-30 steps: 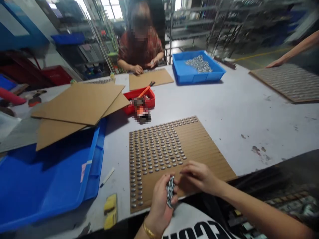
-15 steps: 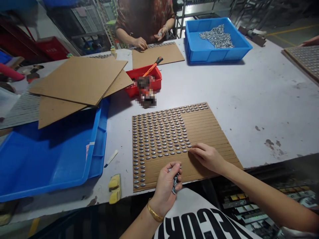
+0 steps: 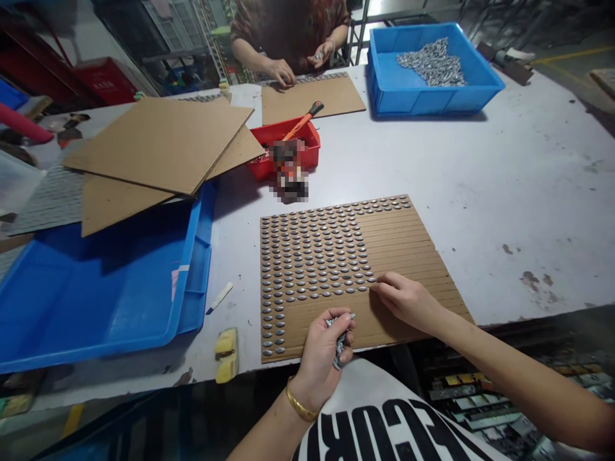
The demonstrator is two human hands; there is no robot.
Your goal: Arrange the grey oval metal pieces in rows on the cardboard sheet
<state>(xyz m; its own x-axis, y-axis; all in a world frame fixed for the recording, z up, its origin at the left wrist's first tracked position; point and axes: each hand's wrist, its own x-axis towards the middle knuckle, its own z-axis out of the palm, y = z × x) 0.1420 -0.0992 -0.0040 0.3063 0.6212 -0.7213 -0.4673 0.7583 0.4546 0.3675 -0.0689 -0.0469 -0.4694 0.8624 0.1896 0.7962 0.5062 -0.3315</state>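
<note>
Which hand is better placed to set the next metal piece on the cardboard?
Probably the right hand: its fingertips rest on the grooved cardboard sheet, right beside the laid rows of metal pieces. The left hand is closed around a bunch of metal pieces and sits farther from them.

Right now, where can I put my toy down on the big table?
The table has free room to the right of the brown board, below the blue tray. It's crowded on the left, by the red box and cardboard sheets.
</note>
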